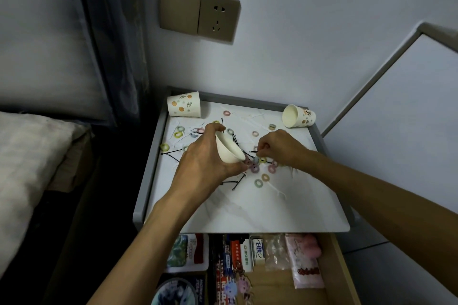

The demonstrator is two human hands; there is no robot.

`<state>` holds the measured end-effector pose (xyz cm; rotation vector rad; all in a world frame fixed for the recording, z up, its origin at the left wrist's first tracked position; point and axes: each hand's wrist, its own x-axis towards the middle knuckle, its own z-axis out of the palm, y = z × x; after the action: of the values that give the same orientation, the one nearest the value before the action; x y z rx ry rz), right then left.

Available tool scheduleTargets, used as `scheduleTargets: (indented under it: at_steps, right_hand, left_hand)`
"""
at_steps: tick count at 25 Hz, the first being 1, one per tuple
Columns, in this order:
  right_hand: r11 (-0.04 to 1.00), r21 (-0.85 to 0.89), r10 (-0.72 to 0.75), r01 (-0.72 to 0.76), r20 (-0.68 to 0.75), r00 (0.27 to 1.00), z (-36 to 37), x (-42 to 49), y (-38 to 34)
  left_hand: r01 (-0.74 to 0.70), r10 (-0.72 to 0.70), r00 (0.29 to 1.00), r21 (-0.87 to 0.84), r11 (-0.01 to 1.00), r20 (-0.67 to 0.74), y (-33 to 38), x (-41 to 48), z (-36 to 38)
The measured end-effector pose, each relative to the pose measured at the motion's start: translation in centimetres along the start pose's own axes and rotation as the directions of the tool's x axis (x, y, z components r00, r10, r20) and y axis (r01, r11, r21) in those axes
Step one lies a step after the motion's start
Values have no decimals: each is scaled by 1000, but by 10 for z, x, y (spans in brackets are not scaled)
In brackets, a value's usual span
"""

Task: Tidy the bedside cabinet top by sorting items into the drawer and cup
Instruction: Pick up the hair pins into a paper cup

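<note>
- The top (260, 205) is walled by a low grey rim (148, 163) at the back and both sides. The wall stands close behind it and a bed (29, 156) crowds the left. The one bare stretch of marble-look slab lies on the near side of both hands.
- The drawer (332, 267) stands pulled out below the wrists, with packets crammed in its back part.
- The left hand (203, 158) reaches in from low left, fingers and thumb wrapped round a white paper cup (229, 148). The cup is tipped, its wider end low and toward the other hand.
- The right hand (280, 146), knuckles up, pinches a thin black pin (253, 151) just beside that cup.
- Soft pastel rings (258, 183) and more wiry pins (171, 152) lie strewn under and around both grips.
- Beyond the left grip a spotted cup (184, 104) stands in the far corner. Beyond the right grip a fallen cup (298, 116) lies on its side by the rim.
</note>
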<state>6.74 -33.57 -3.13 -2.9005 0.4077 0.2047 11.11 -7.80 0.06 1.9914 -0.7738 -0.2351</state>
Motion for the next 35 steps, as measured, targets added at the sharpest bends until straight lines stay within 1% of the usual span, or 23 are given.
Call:
scheduleTargets:
  at_steps: [2, 4, 6, 11, 13, 16, 18, 20, 22, 25, 27, 29, 30, 32, 33, 34, 35]
  right_hand:
    - [999, -49, 1, 0, 18, 1000, 0, 3, -5]
    - [997, -76, 0, 0, 5, 1000, -2, 3, -5]
    - [999, -48, 6, -7, -14, 1000, -4, -2, 0]
    - [999, -22, 46, -45, 61, 997, 8, -16, 10]
    - [997, 3, 83, -83, 23, 996, 9, -15, 13]
    - [977, 139, 181, -163, -123, 976, 4, -11, 17]
    - [971, 174, 197, -162, -205, 959, 3, -14, 19]
    - [981, 162, 144, -110, -219, 965, 4, -19, 20]
    - [989, 139, 79, -52, -198, 977, 8, -23, 18]
    - [996, 87, 20, -4, -191, 981, 17, -22, 14]
    - [997, 81, 30, -14, -205, 978, 25, -20, 13]
    - [994, 94, 77, -56, -232, 970, 31, -19, 11]
    - [997, 57, 69, -57, -244, 967, 34, -19, 10]
    - [993, -107, 14, -41, -237, 971, 39, -20, 10]
    - [988, -148, 15, -51, -233, 972, 38, -22, 9]
    - [988, -132, 45, -79, -243, 969, 35, -24, 8]
    - [991, -71, 89, -112, -268, 959, 28, -26, 5]
  left_hand:
    - [0, 0, 1000, -4, 1000, 2, 0, -1, 0]
    - [-2, 2, 1000, -7, 1000, -5, -1, -1, 0]
    - [0, 0, 1000, -11, 1000, -12, -2, -1, -1]
    - [13, -13, 1000, -14, 1000, 2, -4, -1, 0]
    - [7, -7, 1000, -24, 1000, 6, -3, -1, 1]
    - [-2, 2, 1000, -20, 1000, -2, -3, -1, 1]
    - [-4, 4, 1000, -31, 1000, -14, -3, -1, 1]
    - [-6, 5, 1000, -31, 1000, -11, -2, 0, 1]
    - [-11, 10, 1000, -14, 1000, -4, -2, 0, 1]
    - [-7, 7, 1000, -11, 1000, -2, -2, 0, 1]
    - [-10, 10, 1000, -6, 1000, -3, -1, -1, 1]
    - [-10, 10, 1000, -10, 1000, -9, -2, -1, 1]
    - [-7, 7, 1000, -11, 1000, -12, -3, 0, 1]
    - [-2, 2, 1000, -6, 1000, -9, -3, 0, 1]
    - [2, -2, 1000, -7, 1000, -4, -3, -1, 1]
    - [6, -6, 1000, -10, 1000, 1, -2, -1, 0]
    - [8, -7, 1000, -11, 1000, 3, -2, -1, 0]
